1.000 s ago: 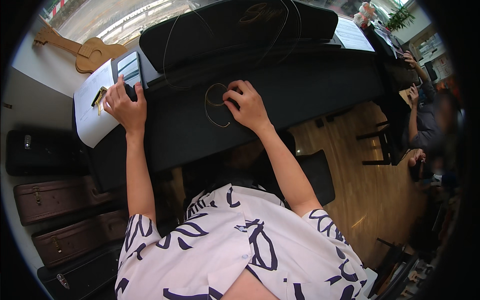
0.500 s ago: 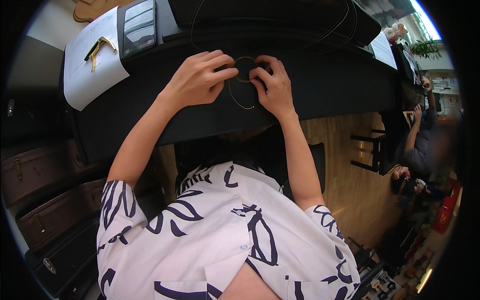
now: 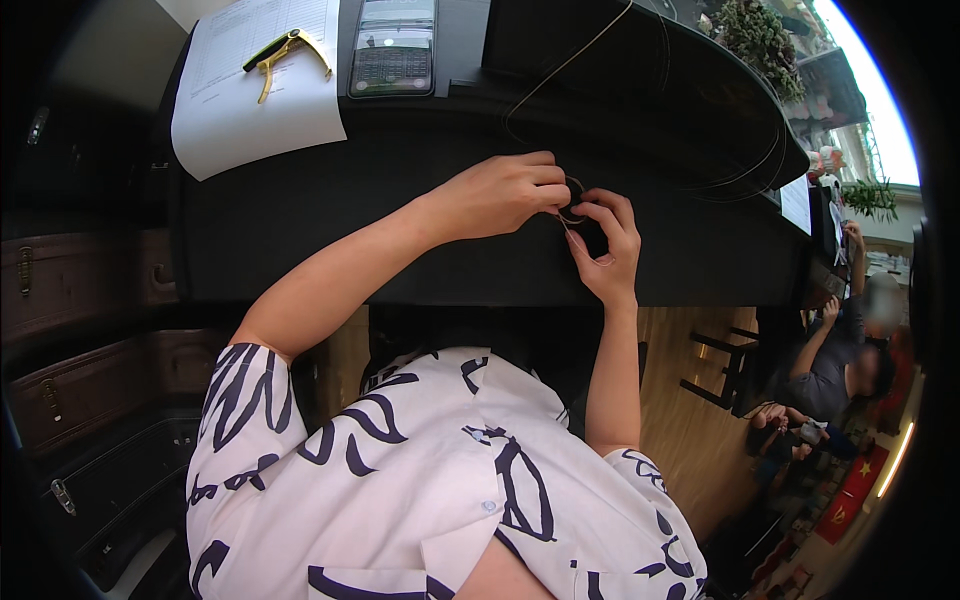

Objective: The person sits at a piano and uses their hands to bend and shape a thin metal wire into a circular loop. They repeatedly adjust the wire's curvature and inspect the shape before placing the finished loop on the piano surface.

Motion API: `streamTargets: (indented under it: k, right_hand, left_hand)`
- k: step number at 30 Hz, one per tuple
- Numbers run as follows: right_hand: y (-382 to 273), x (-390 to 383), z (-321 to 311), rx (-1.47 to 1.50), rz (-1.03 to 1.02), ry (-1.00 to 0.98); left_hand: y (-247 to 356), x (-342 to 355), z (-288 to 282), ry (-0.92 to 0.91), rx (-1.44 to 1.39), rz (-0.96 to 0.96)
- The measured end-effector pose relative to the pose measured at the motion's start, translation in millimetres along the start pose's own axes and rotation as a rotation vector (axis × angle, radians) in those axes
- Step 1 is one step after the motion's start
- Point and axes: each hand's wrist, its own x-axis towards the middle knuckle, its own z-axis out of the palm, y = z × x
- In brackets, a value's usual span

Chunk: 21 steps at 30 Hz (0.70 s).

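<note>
My left hand [image 3: 515, 190] pinches a coiled thin wire string [image 3: 577, 186] over the black piano-like surface [image 3: 420, 270]. My right hand [image 3: 605, 240] is beside it, lower and to the right, fingers curled on the same coil, with a loose end dangling by the thumb. Behind my hands, more loose strings [image 3: 560, 70] run across a raised black panel [image 3: 730, 120]. At the upper left a gold-and-black capo [image 3: 287, 50] rests on a white paper sheet [image 3: 245, 125], beside a phone [image 3: 392, 50] with its screen lit.
Brown and black instrument cases [image 3: 85, 400] are stacked at the left. At right are a dark stool frame [image 3: 715, 370], wooden flooring [image 3: 665, 390], papers [image 3: 795, 210], plants [image 3: 870, 200], and several people [image 3: 830, 370] near another black instrument. A red flag [image 3: 850, 495] is at lower right.
My left hand has left the phone and joined my right hand at the coil. The coil is now gathered between both hands, farther right in the picture, and the view has shifted.
</note>
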Motion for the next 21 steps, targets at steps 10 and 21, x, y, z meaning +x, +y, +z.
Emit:
streamTargets:
  k: [10, 21]
  right_hand:
    - [9, -9, 21, 0.688, 0.427, 0.241]
    - [14, -4, 7, 0.877, 0.521, 0.143]
  left_hand:
    - [8, 4, 2, 0.253, -0.315, -0.177]
    - [7, 2, -2, 0.061, -0.34, -0.178]
